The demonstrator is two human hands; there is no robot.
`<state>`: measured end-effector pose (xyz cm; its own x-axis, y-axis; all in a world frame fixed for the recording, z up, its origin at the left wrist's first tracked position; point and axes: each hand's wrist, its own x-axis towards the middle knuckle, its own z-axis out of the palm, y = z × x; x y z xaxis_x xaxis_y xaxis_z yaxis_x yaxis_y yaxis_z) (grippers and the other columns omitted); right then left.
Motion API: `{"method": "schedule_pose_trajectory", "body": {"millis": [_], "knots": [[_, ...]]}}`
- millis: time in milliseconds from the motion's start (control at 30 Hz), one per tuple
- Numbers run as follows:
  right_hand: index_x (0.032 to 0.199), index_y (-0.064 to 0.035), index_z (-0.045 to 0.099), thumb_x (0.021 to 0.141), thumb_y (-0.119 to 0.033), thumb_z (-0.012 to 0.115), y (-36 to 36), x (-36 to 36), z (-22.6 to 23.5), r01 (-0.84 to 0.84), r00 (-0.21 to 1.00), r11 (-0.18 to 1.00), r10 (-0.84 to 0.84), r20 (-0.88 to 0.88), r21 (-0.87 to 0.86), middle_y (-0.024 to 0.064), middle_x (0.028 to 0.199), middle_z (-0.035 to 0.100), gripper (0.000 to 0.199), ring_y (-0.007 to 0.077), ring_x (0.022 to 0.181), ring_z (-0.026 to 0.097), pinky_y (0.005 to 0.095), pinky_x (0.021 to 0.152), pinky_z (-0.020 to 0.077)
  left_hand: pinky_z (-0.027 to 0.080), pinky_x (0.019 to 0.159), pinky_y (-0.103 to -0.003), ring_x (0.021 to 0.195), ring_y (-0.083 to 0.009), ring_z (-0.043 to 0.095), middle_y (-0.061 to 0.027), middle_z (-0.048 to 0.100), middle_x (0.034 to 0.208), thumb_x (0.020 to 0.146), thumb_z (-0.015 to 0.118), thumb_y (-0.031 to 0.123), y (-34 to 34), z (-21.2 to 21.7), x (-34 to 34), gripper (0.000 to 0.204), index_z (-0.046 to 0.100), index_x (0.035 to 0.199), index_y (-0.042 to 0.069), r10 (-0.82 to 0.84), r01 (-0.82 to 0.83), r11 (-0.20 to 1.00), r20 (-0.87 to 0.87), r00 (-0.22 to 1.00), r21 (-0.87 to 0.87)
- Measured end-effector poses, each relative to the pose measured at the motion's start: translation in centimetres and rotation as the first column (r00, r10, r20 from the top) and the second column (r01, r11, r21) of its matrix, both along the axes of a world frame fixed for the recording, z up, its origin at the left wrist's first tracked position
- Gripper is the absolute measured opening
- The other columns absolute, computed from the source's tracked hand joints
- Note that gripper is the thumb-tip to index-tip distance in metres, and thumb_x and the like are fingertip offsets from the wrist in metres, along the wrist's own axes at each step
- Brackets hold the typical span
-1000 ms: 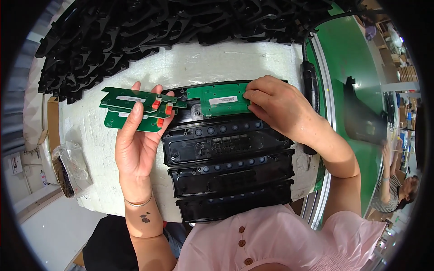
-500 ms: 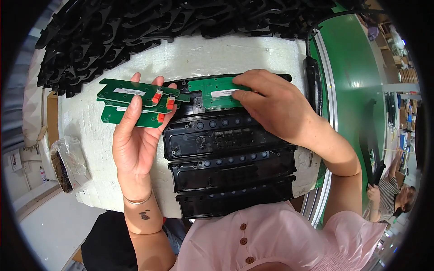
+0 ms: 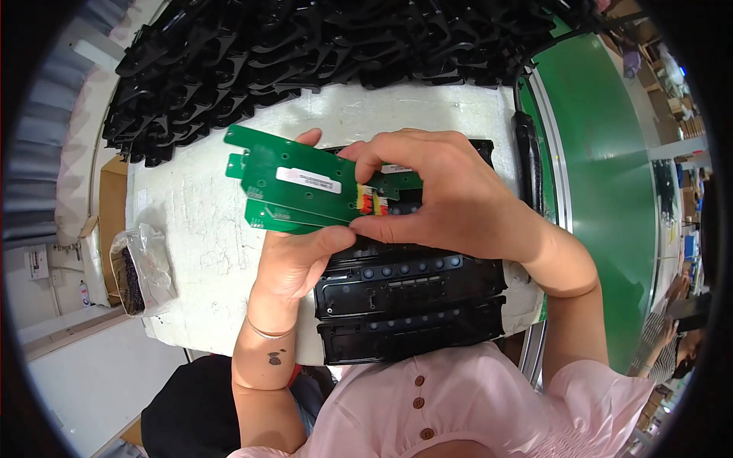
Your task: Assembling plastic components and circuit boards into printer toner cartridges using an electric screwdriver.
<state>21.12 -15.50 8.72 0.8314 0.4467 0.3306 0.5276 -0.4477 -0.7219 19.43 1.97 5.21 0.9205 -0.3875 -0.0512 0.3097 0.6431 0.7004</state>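
In front of me a small stack of green circuit boards [image 3: 282, 187] is raised over the workpiece rows, tilted, with a white label strip on the top one. My left hand [image 3: 286, 267] supports the stack from below, thumb along its near edge. My right hand [image 3: 450, 191] is closed at the right end of the boards, thumb and fingers around the red, white and yellow connectors [image 3: 368, 202]. Behind that hand another green board [image 3: 402, 180] shows partly, over the farthest housing. Black plastic housings [image 3: 408, 288] with rows of round buttons lie in a column below my hands.
A large heap of black plastic parts [image 3: 305, 53] fills the far side of the white padded table [image 3: 206, 229]. A clear plastic bag [image 3: 145, 267] lies at left. A black-handled tool [image 3: 527, 153] hangs at right, beside a green surface [image 3: 595, 168]. Another person [image 3: 657, 351] sits at far right.
My right hand has left the board in the farthest housing and moved left to grip the stack. My left hand has brought the boards rightward, and the view has shifted a little.
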Motion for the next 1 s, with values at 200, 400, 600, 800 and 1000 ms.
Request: {"method": "schedule_pose_trajectory", "body": {"millis": [200, 400, 600, 800, 1000], "knots": [[0.085, 0.0003, 0.06, 0.062, -0.009, 0.073, -0.4, -1.2, 1.3, 0.059, 0.971, 0.995, -0.075, -0.227, -0.077, 0.0113, 0.087, 0.064, 0.028, 0.0182, 0.074, 0.062, 0.0254, 0.067, 0.0485, 0.039, 0.097, -0.035, 0.113, -0.0242, 0.046, -0.0133, 0.043, 0.125, 0.064, 0.068, -0.007, -0.3, -0.3, -0.5, 0.091, 0.017, 0.138, 0.006, -0.054, 0.054, 0.997, -0.012, 0.998, 0.063], [0.094, 0.0007, 0.062, 0.06, -0.004, 0.073, -2.5, -1.2, 1.3, 0.199, 0.952, 0.979, -0.185, 0.242, -0.033, 0.0124, 0.093, 0.063, 0.036, 0.0229, 0.08, 0.062, 0.0289, 0.074, 0.0484, 0.045, 0.09, -0.039, 0.11, -0.03, 0.05, -0.0211, 0.042, 0.126, 0.087, 0.051, 0.01, 1.4, -0.2, 0.1, 0.059, 0.018, 0.136, 0.005, 0.131, -0.134, 0.986, 0.031, 0.991, 0.097], [0.09, 0.0025, 0.06, 0.059, -0.003, 0.069, -5.6, -5.2, 0.5, 0.125, 0.982, 0.917, -0.061, 0.178, -0.379, 0.0169, 0.102, 0.057, 0.034, 0.0307, 0.085, 0.057, 0.0356, 0.074, 0.0486, 0.046, 0.091, -0.04, 0.106, -0.0319, 0.052, -0.022, 0.046, 0.12, 0.086, 0.057, 0.018, 3.6, -2.0, 2.9, 0.055, 0.026, 0.129, 0.002, 0.334, -0.335, 0.942, -0.097, 0.937, 0.005], [0.089, 0.0007, 0.059, 0.056, -0.007, 0.07, -4.9, -7.1, -1.7, 0.104, 0.985, 0.855, -0.018, 0.17, -0.509, 0.016, 0.102, 0.056, 0.035, 0.0312, 0.094, 0.054, 0.0375, 0.082, 0.0458, 0.045, 0.091, -0.039, 0.105, -0.0298, 0.053, -0.0226, 0.046, 0.12, 0.084, 0.061, 0.02, 2.2, -2.6, 2.2, 0.057, 0.029, 0.128, 0.003, 0.246, -0.245, 0.969, -0.155, 0.957, 0.03], [0.089, 0.0004, 0.059, 0.058, -0.009, 0.07, -4.3, -6.8, -2.6, 0.099, 0.979, 0.858, 0.006, 0.202, -0.505, 0.0168, 0.105, 0.056, 0.034, 0.033, 0.097, 0.054, 0.0397, 0.084, 0.0449, 0.044, 0.092, -0.039, 0.104, -0.0286, 0.054, -0.0217, 0.048, 0.118, 0.084, 0.061, 0.02, 2.0, -2.3, 1.9, 0.055, 0.032, 0.127, 0.003, 0.265, -0.258, 0.964, -0.15, 0.952, 0.065]]}}
